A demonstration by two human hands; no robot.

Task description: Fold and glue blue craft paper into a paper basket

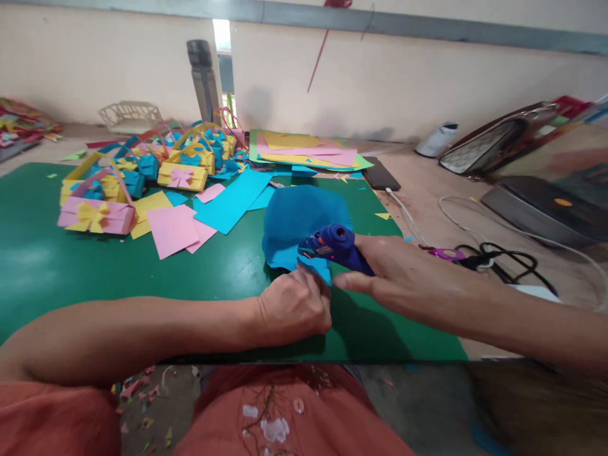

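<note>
My right hand (392,266) is closed around a dark blue glue gun (338,246), its nozzle end pointing left over blue paper. A blue sheet of paper (306,215), curved and standing up from the green mat, is behind the gun. Below the nozzle, a smaller blue paper flap (319,268) pokes out from my left hand (297,301), whose fingers are curled tightly on it. Whether the flap joins the curved sheet cannot be made out. My left fingertips are mostly hidden.
Several small paper handbags (97,215) with bows stand at the left on the green mat (228,272). Loose pink sheets (171,228) and blue strips (236,201) lie nearby. Behind are stacked coloured sheets (308,149), a phone (381,174) and a bottle (204,82). Cables (503,263) run at the right.
</note>
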